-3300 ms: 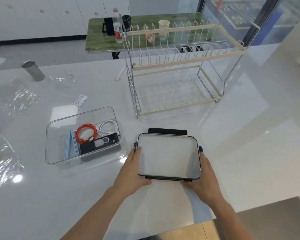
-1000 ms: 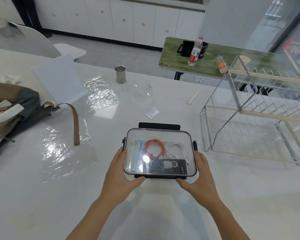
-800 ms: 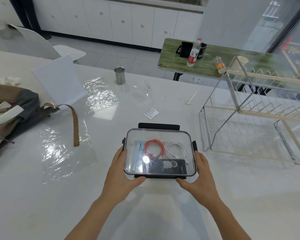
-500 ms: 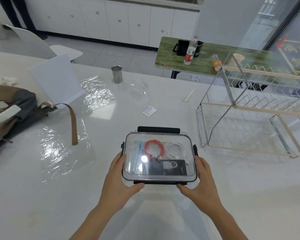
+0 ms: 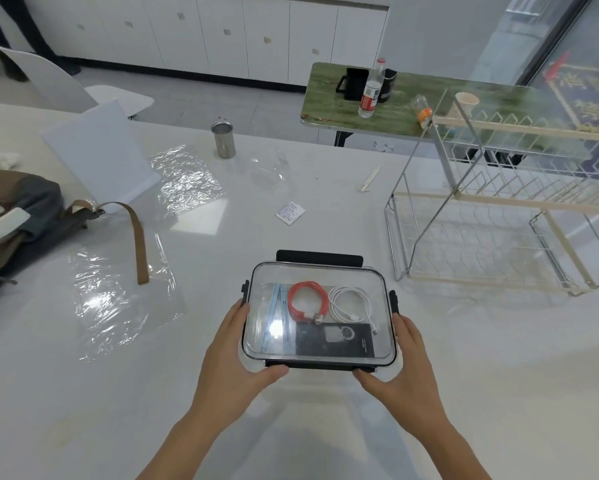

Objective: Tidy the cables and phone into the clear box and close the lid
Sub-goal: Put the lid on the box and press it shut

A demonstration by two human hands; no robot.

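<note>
At lower centre of frame we hold the lidded clear box [image 5: 256, 327], left hand [image 5: 235, 365] and right hand [image 5: 405, 372] gripping its near corners.

A: Where is the left hand [image 5: 237, 355]?
B: Forward, fingers straight, thumb hooked inward.
A: And the right hand [image 5: 400, 367]?
B: Mirrored opposite, forearm angled in, thumb tucked inward too.

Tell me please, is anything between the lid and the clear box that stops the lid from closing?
Nothing visible does. The lid already sits on the clear box, with the cables and phone lying flat below it. The left hand and right hand hold its near corners.
</note>
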